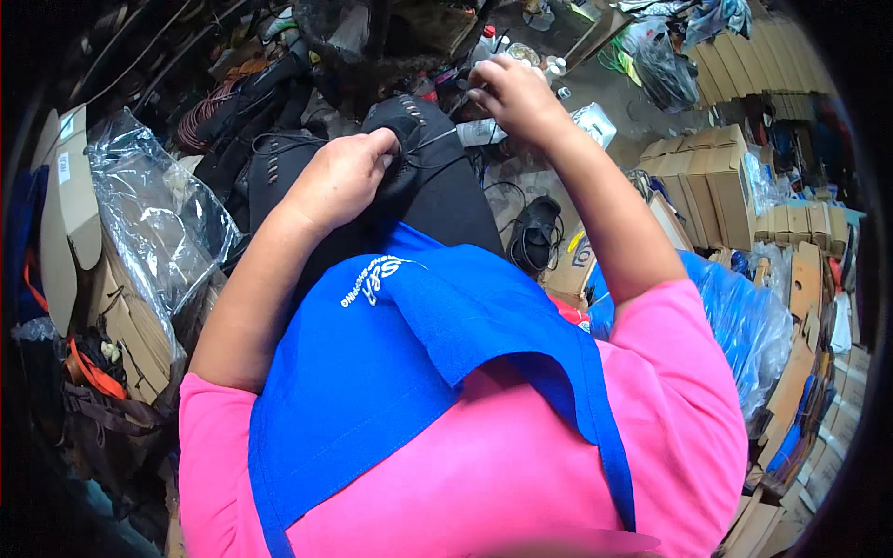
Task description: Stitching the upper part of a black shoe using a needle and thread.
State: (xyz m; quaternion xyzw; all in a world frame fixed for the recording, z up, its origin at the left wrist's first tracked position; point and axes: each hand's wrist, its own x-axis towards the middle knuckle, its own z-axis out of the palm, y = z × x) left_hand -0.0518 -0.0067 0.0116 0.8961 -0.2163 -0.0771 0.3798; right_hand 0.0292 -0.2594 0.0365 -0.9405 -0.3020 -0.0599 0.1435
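Note:
My left hand (349, 177) is closed on a black piece (398, 153), which looks like a shoe and rests against my dark trousers (446, 191). Its far side is hidden by my fingers. A thin dark cord stretches from the piece toward the right. Up and to the right, my right hand (519, 98) is raised with thumb and fingers pinched together. What lies between those fingertips is too small to tell. Below the right hand is a whitish bottle (481, 132). A black shoe with loose cord (537, 232) lies on the floor right of my knees.
Several small bottles (553, 67) stand beyond my right hand. Cardboard boxes (702, 181) are stacked at the right, near a blue plastic-wrapped bundle (716, 316). Clear plastic wrap (158, 214) and cardboard sheets (79, 186) lie at the left. Coiled brown cord (206, 113) sits at the far left.

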